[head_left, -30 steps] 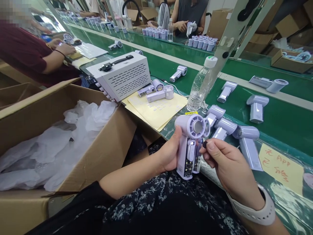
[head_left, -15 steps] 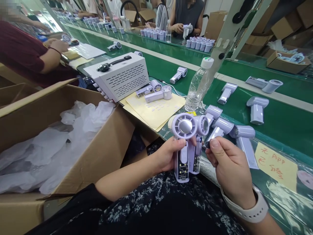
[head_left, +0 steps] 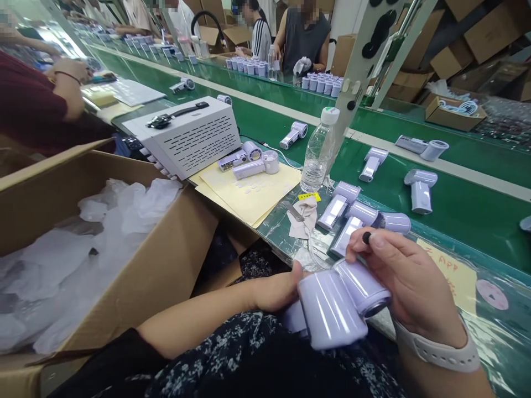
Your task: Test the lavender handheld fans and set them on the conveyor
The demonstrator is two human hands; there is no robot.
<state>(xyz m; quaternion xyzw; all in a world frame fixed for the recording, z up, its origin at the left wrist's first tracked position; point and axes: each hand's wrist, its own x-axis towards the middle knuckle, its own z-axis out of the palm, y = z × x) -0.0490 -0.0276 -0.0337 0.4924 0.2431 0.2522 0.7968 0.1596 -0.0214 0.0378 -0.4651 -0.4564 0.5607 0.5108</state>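
Observation:
Two lilac handheld fans are in my left hand [head_left: 276, 290], low over my lap. The nearer fan [head_left: 332, 309] shows the smooth, shiny side of its head, and the second fan [head_left: 363, 287] lies against it on the right. Their handles are mostly hidden. My right hand [head_left: 418, 282] pinches a small round black piece [head_left: 366, 237] between thumb and fingers, just above the second fan; whether it also touches that fan I cannot tell. Just beyond, several wrapped lilac fans [head_left: 350, 232] lie on the table edge.
An open carton [head_left: 182, 265] with translucent white bags stands at left. A grey metal box [head_left: 194, 138], yellow paper [head_left: 265, 193] with two fans, a water bottle [head_left: 317, 160] and a cloth [head_left: 305, 218] are ahead. Several fans lie on the green belt [head_left: 344, 146]. Co-workers sit around it.
My left hand has tipped the two fans over, so their heads now point down towards me instead of standing upright. My right hand has moved slightly right, still pinching the black piece.

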